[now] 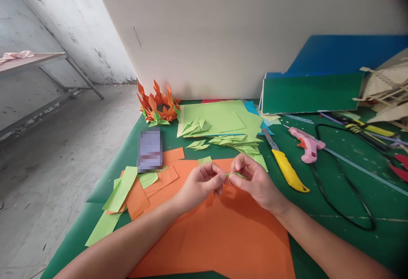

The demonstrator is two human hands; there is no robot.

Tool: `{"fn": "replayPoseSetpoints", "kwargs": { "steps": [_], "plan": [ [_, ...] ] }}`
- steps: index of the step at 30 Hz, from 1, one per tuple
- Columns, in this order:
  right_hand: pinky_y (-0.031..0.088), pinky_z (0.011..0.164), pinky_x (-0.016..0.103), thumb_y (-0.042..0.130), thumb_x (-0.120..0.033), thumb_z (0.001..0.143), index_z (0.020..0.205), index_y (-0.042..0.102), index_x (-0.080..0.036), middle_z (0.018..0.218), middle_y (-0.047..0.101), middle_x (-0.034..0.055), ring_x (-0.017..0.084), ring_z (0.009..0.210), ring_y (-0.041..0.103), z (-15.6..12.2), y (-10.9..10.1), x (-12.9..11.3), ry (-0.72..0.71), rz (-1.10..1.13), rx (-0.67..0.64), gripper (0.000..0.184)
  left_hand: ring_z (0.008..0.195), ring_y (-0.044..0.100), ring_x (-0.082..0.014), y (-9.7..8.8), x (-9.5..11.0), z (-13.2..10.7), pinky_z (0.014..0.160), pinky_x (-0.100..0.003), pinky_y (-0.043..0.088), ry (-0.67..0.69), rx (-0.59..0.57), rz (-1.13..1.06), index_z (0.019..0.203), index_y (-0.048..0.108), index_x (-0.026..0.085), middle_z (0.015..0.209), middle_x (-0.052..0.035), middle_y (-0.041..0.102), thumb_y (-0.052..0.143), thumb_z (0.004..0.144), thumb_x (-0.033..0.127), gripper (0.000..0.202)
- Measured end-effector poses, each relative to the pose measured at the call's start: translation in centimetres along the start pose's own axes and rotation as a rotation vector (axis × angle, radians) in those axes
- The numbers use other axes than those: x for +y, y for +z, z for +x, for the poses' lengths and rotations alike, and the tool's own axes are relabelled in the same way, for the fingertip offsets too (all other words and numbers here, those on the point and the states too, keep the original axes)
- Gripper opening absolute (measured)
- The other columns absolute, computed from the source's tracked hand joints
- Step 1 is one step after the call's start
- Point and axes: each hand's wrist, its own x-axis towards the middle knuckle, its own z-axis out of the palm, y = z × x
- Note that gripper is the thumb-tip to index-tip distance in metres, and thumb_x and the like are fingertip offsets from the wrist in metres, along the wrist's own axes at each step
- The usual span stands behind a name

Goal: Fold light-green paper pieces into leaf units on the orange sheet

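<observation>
Between my two hands is a small folded piece of green paper [236,175], mostly covered by my fingers. My left hand [204,183] pinches its left end with thumb and forefinger. My right hand [255,181] grips the other end, thumb pressed against the fingers. Both hands are just above a large orange paper sheet [242,232]. Beyond them lie several folded green paper leaves [237,142], with more on a stack of green sheets [219,117]. An orange folded-paper crown [158,102] with green leaves stands at the back left.
Loose green and orange paper strips [119,192] lie at left, near a blurred-out rectangular object [149,149]. To the right are a yellow utility knife [288,170] with its blade out, a pink glue gun [307,145] with a looping black cord [341,223], and pliers [366,132].
</observation>
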Motion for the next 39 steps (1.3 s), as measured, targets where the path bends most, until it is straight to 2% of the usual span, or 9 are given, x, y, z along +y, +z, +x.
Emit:
{"fn": "replayPoseSetpoints", "kwargs": {
  "steps": [7, 11, 16, 22, 29, 35, 39],
  "plan": [
    [0.049, 0.068, 0.026, 0.075, -0.033, 0.076, 0.083, 0.048, -0.022, 0.080, 0.053, -0.0018, 0.012, 0.073, 0.055, 0.3, -0.2, 0.4, 0.084, 0.138, 0.012, 0.030, 0.053, 0.046, -0.0043, -0.1, 0.0, 0.4, 0.053, -0.018, 0.035, -0.112, 0.006, -0.224, 0.072, 0.052, 0.016, 0.069, 0.0027, 0.055, 0.071, 0.077, 0.034, 0.026],
    [0.050, 0.072, 0.026, 0.074, -0.034, 0.076, 0.086, 0.052, -0.022, 0.084, 0.054, -0.0004, 0.013, 0.080, 0.056, 0.6, -0.3, 0.7, 0.079, 0.087, 0.067, 0.027, 0.057, 0.048, -0.0061, -0.2, -0.4, 0.5, 0.056, -0.020, 0.038, -0.035, 0.089, -0.062, 0.076, 0.052, 0.017, 0.072, 0.0025, 0.055, 0.070, 0.079, 0.041, 0.030],
    [0.049, 0.075, 0.025, 0.073, -0.032, 0.078, 0.087, 0.050, -0.023, 0.084, 0.055, -0.0019, 0.013, 0.082, 0.056, 0.5, -0.1, 0.8, 0.033, 0.034, 0.060, 0.027, 0.055, 0.048, -0.0079, -0.4, -1.1, 0.4, 0.051, -0.020, 0.039, 0.024, 0.087, 0.161, 0.081, 0.052, 0.017, 0.069, 0.0016, 0.054, 0.066, 0.081, 0.049, 0.035],
    [0.051, 0.073, 0.026, 0.074, -0.032, 0.077, 0.103, 0.049, -0.026, 0.091, 0.058, -0.0008, 0.013, 0.081, 0.059, 0.2, 0.0, 0.8, 0.077, 0.065, 0.034, 0.036, 0.054, 0.049, -0.0087, -0.4, -1.3, 0.4, 0.047, -0.019, 0.037, 0.031, 0.128, 0.151, 0.083, 0.051, 0.018, 0.064, 0.0025, 0.052, 0.058, 0.086, 0.052, 0.034],
    [0.046, 0.062, 0.022, 0.068, -0.030, 0.081, 0.097, 0.042, -0.026, 0.082, 0.055, -0.0037, 0.010, 0.070, 0.055, 0.2, 0.3, 0.6, 0.038, 0.056, 0.001, 0.031, 0.056, 0.051, -0.0089, -0.2, -1.7, 0.3, 0.049, -0.019, 0.039, 0.019, 0.099, 0.153, 0.081, 0.051, 0.018, 0.068, 0.0010, 0.054, 0.061, 0.084, 0.050, 0.034],
    [0.046, 0.066, 0.023, 0.067, -0.027, 0.082, 0.092, 0.041, -0.026, 0.083, 0.051, -0.0042, 0.010, 0.073, 0.053, 0.2, 0.3, 0.5, -0.026, 0.039, -0.038, 0.028, 0.054, 0.048, -0.0076, 0.0, -1.5, 0.1, 0.049, -0.019, 0.038, 0.056, 0.079, 0.226, 0.082, 0.051, 0.017, 0.069, 0.0013, 0.053, 0.062, 0.084, 0.049, 0.034],
    [0.046, 0.067, 0.023, 0.067, -0.027, 0.082, 0.090, 0.040, -0.025, 0.081, 0.049, -0.0039, 0.011, 0.073, 0.050, 0.1, 0.1, 0.5, -0.012, 0.087, -0.063, 0.029, 0.054, 0.047, -0.0071, 0.1, -1.1, -0.1, 0.049, -0.019, 0.038, 0.032, 0.026, 0.208, 0.082, 0.050, 0.016, 0.068, 0.0020, 0.051, 0.059, 0.086, 0.048, 0.033]
  ]
}}
